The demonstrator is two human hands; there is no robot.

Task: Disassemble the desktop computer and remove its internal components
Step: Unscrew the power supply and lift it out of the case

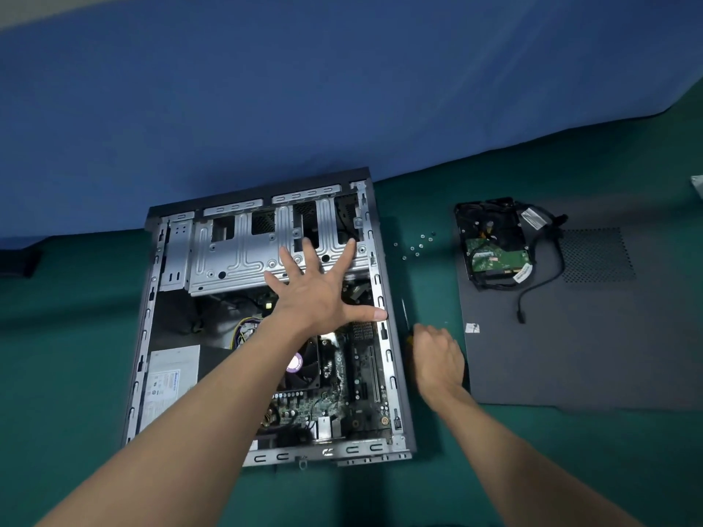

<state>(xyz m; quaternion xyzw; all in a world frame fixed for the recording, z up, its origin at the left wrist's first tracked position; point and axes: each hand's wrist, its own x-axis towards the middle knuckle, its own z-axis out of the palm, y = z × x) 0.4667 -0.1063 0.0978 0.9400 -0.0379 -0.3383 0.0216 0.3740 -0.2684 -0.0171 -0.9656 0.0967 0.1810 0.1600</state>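
While the left hand (pixel 319 294) spreads its fingers flat over the open computer case (pixel 146 317) on the desk (pixel 76 336) and the right hand (pixel 437 359) curls its fingers round a screwdriver (pixel 409 339) at its three o'clock, a careless lift could scatter the loose screws (pixel 418 245) at two o'clock.

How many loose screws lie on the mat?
8, as far as visible: one scattered cluster of screws on the mat, between the case and the hard drive. They are tiny; some may escape view.
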